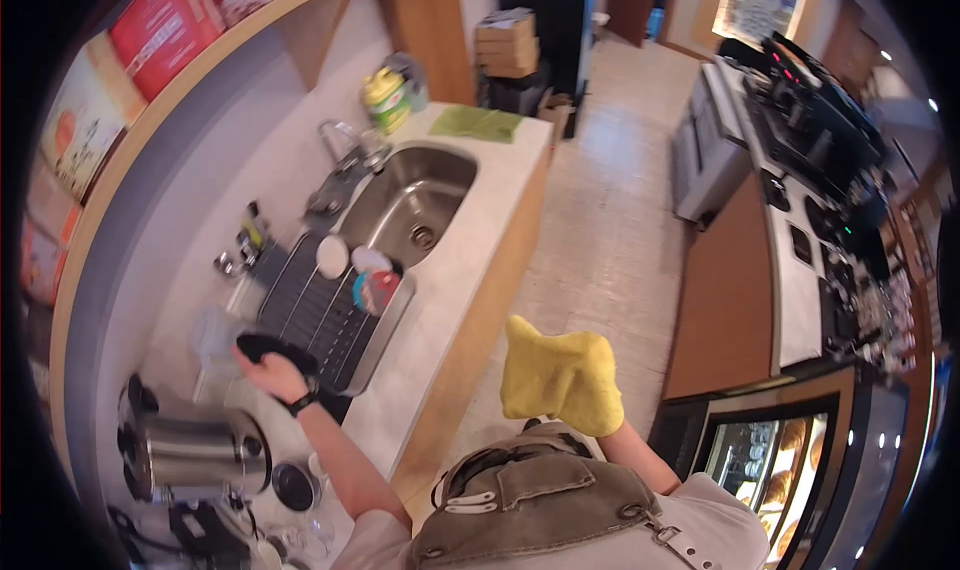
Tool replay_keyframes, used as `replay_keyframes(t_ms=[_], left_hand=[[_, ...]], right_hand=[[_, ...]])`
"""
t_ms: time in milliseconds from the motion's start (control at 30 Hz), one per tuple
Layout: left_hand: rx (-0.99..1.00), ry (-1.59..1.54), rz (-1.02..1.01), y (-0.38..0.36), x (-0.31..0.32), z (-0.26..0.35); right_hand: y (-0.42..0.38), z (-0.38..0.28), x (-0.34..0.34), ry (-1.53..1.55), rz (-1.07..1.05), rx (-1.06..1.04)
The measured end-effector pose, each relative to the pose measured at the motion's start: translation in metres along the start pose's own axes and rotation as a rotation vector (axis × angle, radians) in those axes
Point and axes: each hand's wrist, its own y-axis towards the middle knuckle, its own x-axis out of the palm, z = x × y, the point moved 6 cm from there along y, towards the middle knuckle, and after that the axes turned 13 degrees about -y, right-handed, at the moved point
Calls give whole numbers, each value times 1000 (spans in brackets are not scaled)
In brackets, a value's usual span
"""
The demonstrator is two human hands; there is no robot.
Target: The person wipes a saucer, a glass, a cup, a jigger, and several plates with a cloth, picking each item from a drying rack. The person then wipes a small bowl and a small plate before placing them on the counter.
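Beside the drying rack [330,315], at its near left corner, sits the dark lid [275,350], a flat black oval thing that the left hand [272,373] grips by its near edge. It looks light and stiff, probably plastic or rubber, and may be wet and slick so close to the sink [415,205]; I would judge the rim the safest place to pinch it, as the hand does now, fingers curled over the top. What exactly it is I cannot tell for certain.

Well right of the rack, out over the floor, the right hand [565,390] is buried under a yellow cloth [556,375], soft and limp, draped over it. The fingers are hidden, so whether they are closed on the cloth cannot be told.

On the rack lie a white disc [332,256] and a red-and-blue piece [376,288]. Left of the rack, nearer the person, stands a steel kettle [195,450]. Beyond the sink rest a green cloth [478,123] and a soap bottle [386,98].
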Motion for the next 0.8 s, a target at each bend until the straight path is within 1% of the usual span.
replay_keyframes(t_ms=[67, 100, 133, 167, 200, 233, 267, 333, 367, 433, 467, 500, 533, 600, 633, 667, 700, 733, 800], left_hand=[[132, -101, -36, 10, -5, 6], [207, -44, 15, 0, -2, 62], [179, -70, 38, 0, -5, 83], [211, -129, 55, 1, -9, 98], [196, -192, 40, 0, -13, 114], [135, -289, 19, -1, -12, 133], [117, -317, -10, -4, -12, 148], [18, -432, -103, -16, -7, 165], [-26, -513, -145, -25, -3, 169], [-80, -540, -233, -53, 10, 183], [-66, -543, -271, -69, 14, 206], [-77, -657, -321, -88, 18, 204], [-37, -497, -390, -101, 14, 213], [-179, -708, -298, -98, 9, 204], [-151, -648, -303, -87, 0, 207], [-345, -761, -310, -85, -5, 188], [-316, -762, -309, -80, -13, 182], [-287, -761, -312, -76, -20, 179], [-251, -740, -403, -72, -30, 179]], right_hand=[[4, 11, 4, 176, -34, 47], [4, 8, 8, 231, -50, 51], [5, 5, 16, 284, -64, 57], [5, -6, 31, 343, -130, 10], [8, -14, 46, 404, -191, -41], [18, -18, 64, 180, -256, -156], [27, -22, 85, -41, -313, -285], [46, -33, 137, -483, -391, -581], [53, -36, 164, -705, -407, -735], [65, -37, 219, -1159, -404, -1035], [65, -39, 262, -1413, -409, -1191], [68, -41, 300, -1671, -410, -1341], [100, -38, 301, -1560, -268, -1187], [107, -47, 320, -1674, -11, -1095], [92, -36, 331, -1632, -194, -1168], [73, -23, 339, -1578, -377, -1239], [57, -13, 347, -1511, -554, -1298], [61, -20, 345, -1528, -473, -1323], [80, -44, 332, -1565, -317, -1368]])
